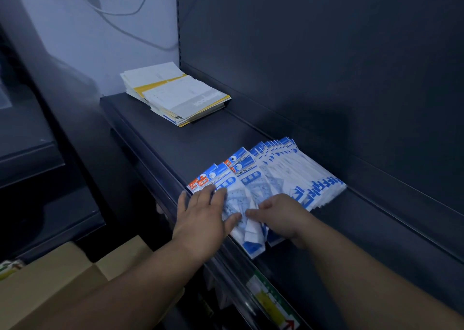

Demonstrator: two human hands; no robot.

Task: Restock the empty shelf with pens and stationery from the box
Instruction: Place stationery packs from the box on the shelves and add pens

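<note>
Several blue-and-white geometry set packets [273,176] lie fanned out on the dark shelf [175,139], some overhanging its front edge. My left hand [200,214] lies flat on the nearest packets, fingers spread, pressing on them. My right hand [281,216] rests beside it on the same packets, fingers bent and touching them; whether it pinches one I cannot tell. An open cardboard box [62,279] sits below at the lower left.
A stack of white and yellow paper pads [173,93] lies at the shelf's far left end. The shelf's back panel [326,66] rises behind the packets. A lower shelf with a price strip [271,302] shows beneath. White cables [120,13] hang on the wall.
</note>
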